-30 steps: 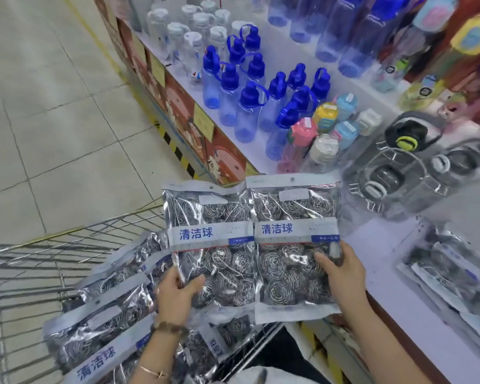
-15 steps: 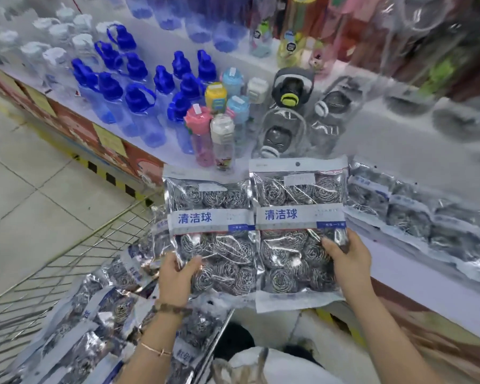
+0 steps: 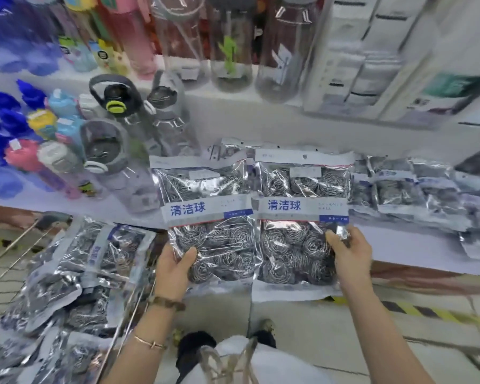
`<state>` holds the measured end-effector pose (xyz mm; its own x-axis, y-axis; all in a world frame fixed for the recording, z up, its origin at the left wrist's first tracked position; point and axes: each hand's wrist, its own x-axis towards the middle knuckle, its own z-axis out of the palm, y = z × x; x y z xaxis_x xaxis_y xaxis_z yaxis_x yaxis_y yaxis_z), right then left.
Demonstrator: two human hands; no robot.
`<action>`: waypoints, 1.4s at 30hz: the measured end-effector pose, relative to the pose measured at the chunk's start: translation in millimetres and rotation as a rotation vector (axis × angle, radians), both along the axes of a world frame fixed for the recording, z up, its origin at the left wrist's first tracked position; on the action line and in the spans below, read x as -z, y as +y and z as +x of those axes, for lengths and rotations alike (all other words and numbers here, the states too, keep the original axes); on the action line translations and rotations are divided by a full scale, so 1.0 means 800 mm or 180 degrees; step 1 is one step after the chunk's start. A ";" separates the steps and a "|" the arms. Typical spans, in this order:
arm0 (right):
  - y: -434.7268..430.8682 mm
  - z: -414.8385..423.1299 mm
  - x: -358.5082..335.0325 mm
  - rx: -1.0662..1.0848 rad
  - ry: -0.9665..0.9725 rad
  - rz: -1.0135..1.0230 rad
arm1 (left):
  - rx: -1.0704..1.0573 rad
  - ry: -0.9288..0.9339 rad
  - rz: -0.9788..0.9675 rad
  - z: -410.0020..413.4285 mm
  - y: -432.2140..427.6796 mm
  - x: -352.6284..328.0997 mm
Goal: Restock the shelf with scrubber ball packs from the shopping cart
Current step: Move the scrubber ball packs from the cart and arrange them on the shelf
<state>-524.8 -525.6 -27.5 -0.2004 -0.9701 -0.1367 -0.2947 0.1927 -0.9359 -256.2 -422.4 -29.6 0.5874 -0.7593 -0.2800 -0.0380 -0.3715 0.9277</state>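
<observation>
Silver-wrapped packs: left pack (image 3: 208,214) and right pack (image 3: 302,212) side by side, long axes up from the grips, headers toward shelf (image 3: 399,246)
Left hand (image 3: 173,268): pinches left pack's bottom corner
Right hand (image 3: 351,257): pinches right pack's bottom corner

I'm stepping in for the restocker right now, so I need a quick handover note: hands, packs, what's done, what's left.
Left hand grips the lower corner of the left pack. Right hand grips the lower edge of the right pack. The two are held side by side, facing the camera, in front of the shelf, not yet set down.
Done: shelved packs lie to the right.
Left: set these two down, probably beside that row, then carry on with the pile of packs in the shopping cart at the left.
</observation>
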 end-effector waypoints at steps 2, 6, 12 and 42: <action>-0.005 -0.045 0.002 0.0153 -0.0008 -0.0014 | 0.0180 -0.0117 0.0055 -0.035 -0.023 0.007; -0.011 -0.128 -0.001 0.0523 -0.0005 -0.0098 | 0.0683 -0.0297 -0.0028 -0.111 -0.067 0.009; -0.009 -0.216 0.001 0.1015 0.0062 -0.0223 | 0.1102 -0.0360 -0.0117 -0.196 -0.120 -0.006; -0.132 -0.498 0.004 0.2962 0.0346 -0.0041 | 0.2758 -0.0229 0.0147 -0.494 -0.407 0.025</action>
